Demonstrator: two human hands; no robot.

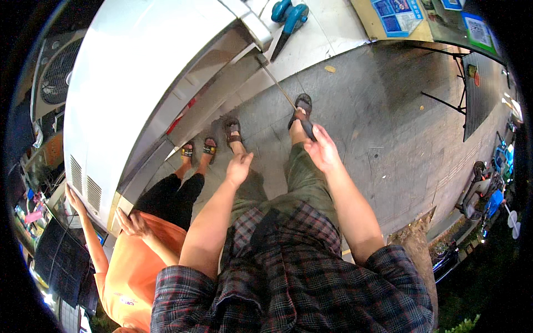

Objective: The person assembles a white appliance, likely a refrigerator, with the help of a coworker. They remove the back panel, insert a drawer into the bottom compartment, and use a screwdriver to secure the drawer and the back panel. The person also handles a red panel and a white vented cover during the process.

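My right hand (323, 151) is closed round the black handle of a long screwdriver (307, 130). Its thin metal shaft runs up and left, and the tip reaches the lower corner of a large white appliance (133, 61); whether it touches cannot be made out. In front of my left thigh hangs my left hand (239, 168), fingers curled together; anything inside them is hidden. The appliance has slotted vents (85, 184) on its side and an open lower section (205, 83) with a dark recess. A blue handheld blower (291, 21) lies on the white tiles beyond.
At my left, a person in an orange shirt (139, 266) has both hands against the appliance's side. A folding table (477, 94) with dark legs stands at the right. Parked scooters (483, 194) line the far right. Grey paving (377, 127) spreads beneath my feet.
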